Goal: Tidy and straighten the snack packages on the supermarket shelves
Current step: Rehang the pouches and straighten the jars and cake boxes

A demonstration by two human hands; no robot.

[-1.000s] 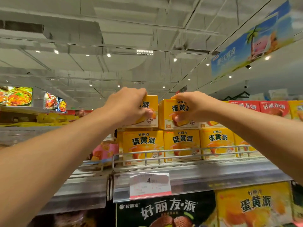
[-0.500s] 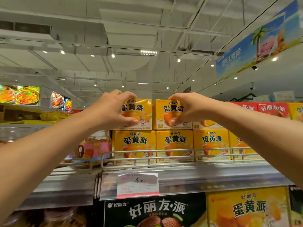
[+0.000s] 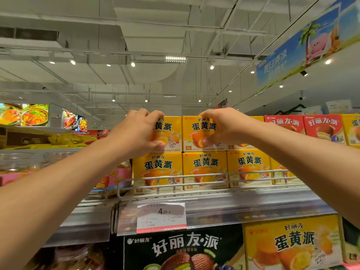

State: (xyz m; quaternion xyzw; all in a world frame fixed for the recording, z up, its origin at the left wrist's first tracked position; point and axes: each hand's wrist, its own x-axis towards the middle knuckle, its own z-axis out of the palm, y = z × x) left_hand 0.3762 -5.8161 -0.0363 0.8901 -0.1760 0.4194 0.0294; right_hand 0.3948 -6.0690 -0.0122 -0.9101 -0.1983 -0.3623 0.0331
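Two yellow snack boxes stand side by side on top of a lower row of the same boxes on the top shelf. My left hand [image 3: 136, 131] grips the left top box [image 3: 171, 133], fingers over its top edge and thumb on its front. My right hand [image 3: 220, 125] grips the right top box [image 3: 196, 133] the same way. The two boxes touch along their inner edges and face forward. Below them the lower row of yellow boxes [image 3: 204, 168] sits behind a wire rail [image 3: 194, 178].
Red snack boxes [image 3: 321, 129] stand to the right on the same level. A pink package [image 3: 120, 176] lies left of the yellow row. A price tag [image 3: 161, 217] hangs on the shelf edge. Larger black [image 3: 183, 250] and yellow [image 3: 292, 242] boxes fill the shelf below.
Both top boxes have turned to face squarely forward and now sit flush together. My hands stayed on them, and the view shifted slightly.
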